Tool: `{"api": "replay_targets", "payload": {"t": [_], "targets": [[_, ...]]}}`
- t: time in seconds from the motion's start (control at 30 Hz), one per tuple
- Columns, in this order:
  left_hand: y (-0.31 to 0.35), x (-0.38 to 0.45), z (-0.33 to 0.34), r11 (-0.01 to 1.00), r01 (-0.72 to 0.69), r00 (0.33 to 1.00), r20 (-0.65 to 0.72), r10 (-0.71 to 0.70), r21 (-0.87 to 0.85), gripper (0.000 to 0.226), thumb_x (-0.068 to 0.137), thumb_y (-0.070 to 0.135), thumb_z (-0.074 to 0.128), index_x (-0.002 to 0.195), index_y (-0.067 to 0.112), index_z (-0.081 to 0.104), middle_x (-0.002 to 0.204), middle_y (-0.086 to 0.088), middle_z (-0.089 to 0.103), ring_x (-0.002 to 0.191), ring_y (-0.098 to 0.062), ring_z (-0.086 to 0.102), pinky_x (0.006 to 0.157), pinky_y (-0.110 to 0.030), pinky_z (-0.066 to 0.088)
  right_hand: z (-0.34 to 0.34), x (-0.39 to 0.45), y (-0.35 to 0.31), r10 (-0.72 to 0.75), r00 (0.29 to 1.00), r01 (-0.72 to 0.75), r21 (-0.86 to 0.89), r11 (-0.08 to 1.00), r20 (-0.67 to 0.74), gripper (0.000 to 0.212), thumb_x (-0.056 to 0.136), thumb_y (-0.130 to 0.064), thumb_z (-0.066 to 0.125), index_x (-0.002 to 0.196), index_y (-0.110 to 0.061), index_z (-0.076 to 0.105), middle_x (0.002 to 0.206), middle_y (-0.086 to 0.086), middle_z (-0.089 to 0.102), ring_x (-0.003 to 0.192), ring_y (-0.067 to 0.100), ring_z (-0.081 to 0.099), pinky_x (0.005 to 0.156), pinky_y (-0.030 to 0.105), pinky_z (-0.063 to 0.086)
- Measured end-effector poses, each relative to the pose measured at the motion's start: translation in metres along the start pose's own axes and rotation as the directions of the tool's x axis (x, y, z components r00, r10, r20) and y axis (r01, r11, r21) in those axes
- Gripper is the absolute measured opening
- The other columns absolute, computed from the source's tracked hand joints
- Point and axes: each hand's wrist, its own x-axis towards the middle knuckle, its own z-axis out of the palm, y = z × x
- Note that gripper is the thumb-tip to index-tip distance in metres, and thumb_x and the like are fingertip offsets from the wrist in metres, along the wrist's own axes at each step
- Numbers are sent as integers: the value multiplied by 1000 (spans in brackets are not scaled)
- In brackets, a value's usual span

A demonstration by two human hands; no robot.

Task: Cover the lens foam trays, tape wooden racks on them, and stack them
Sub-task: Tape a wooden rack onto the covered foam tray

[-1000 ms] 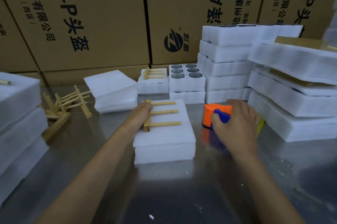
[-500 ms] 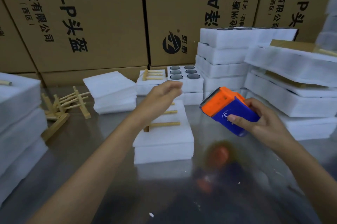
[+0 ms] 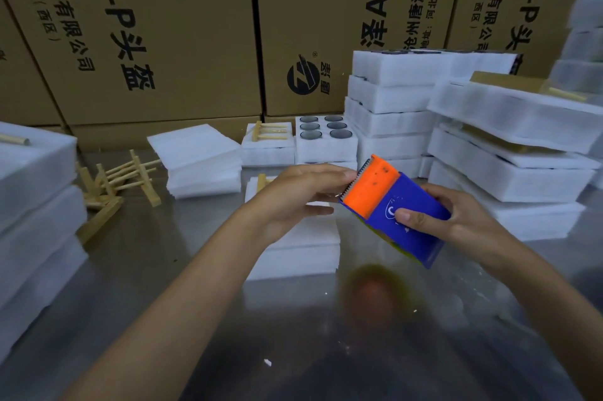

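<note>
Tall printed cardboard cartons wall off rear; reflective metal tabletop below, dim light.

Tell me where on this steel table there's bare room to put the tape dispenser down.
Bare shiny steel table lies near the front edge, before the covered white foam tray, between the left foam stack and right foam stacks. The back is crowded: loose wooden racks, foam sheets, open lens tray.

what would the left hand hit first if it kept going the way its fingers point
The left hand points right, toward the tape dispenser in the right hand. It would likely meet its orange toothed end first; the fingertips look nearly there already.
</note>
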Motion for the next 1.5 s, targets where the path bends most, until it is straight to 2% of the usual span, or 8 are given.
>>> {"api": "replay_targets", "payload": {"t": [0.1, 0.23, 0.47, 0.87, 1.07, 1.2, 1.33, 1.5], "targets": [[1, 2, 2, 993, 93, 994, -46, -97, -73, 17, 92, 34, 63, 95, 26, 77, 97, 6, 75, 90, -8, 67, 85, -30, 48, -7, -2, -3, 48, 997, -49, 7, 999, 66, 48, 65, -49, 85, 103, -21, 75, 98, 2, 78, 88, 20, 75, 72, 25, 55], [0, 7, 13, 985, 67, 979, -200, -35, 157, 17, 94, 30, 62, 81, 28, 73, 74, 19, 71, 76, -3, 61, 69, -23, 45, -9, -3, -3, 127, 987, -126, -24, 992, 96, 49, 54, -63, 80, 88, -27, 77, 87, 0, 78, 76, 14, 74, 62, 17, 52], [4, 27, 30, 967, 186, 952, -276, -133, 176, 13, 91, 22, 67, 88, 12, 74, 77, 2, 60, 71, -12, 50, 59, -22, 41, -2, 6, 10, 375, 921, -372, 45, 927, -103, 102, 46, -95, 59, 96, -8, 77, 81, 10, 78, 76, 25, 75, 84, 40, 55], [14, 54, 39, 975, 210, 932, -315, -180, 66, 21, 86, 11, 71, 100, -5, 73, 74, -8, 51, 62, -16, 43, 57, -25, 40, -23, 16, 13, 416, 909, -414, -56, 908, 13, 90, 55, -92, 62, 93, -12, 78, 87, 10, 79, 78, 26, 77, 72, 32, 58], [13, 53, -11, 978, 205, 871, -462, -168, 29, 22, 85, 8, 68, 103, -4, 72, 81, -10, 50, 58, -15, 41, 56, -23, 41, -33, 20, 1, 404, 913, -384, -229, 894, 47, 81, 52, -93, 65, 67, -13, 67, 77, 14, 76, 66, 24, 71, 74, 33, 54], [14, 41, -45, 965, 244, 904, -337, -262, -95, 13, 88, 8, 66, 84, 2, 77, 72, -4, 55, 54, -10, 45, 53, -21, 44, -30, 24, -3, 403, 915, -370, -329, 869, 35, 74, 50, -93, 65, 56, -19, 59, 67, 11, 72, 58, 18, 66, 68, 30, 49], [5, 30, -57, 945, 300, 918, -231, -324, -133, 24, 78, 27, 81, 91, 6, 78, 64, 2, 56, 53, -9, 47, 50, -21, 45, -25, 29, -5, 391, 920, -355, -371, 858, 23, 67, 54, -91, 58, 38, -26, 59, 58, 1, 69, 49, 12, 65, 57, 24, 45], [-3, 31, -55, 980, 197, 856, -484, -181, -18, 21, 68, 25, 88, 73, 8, 77, 60, 4, 53, 58, -13, 44, 53, -23, 39, -22, 33, -8, 377, 926, -334, -426, 841, 18, 76, 52, -101, 50, 42, -27, 63, 62, 3, 73, 53, 12, 69, 62, 27, 46]]}}
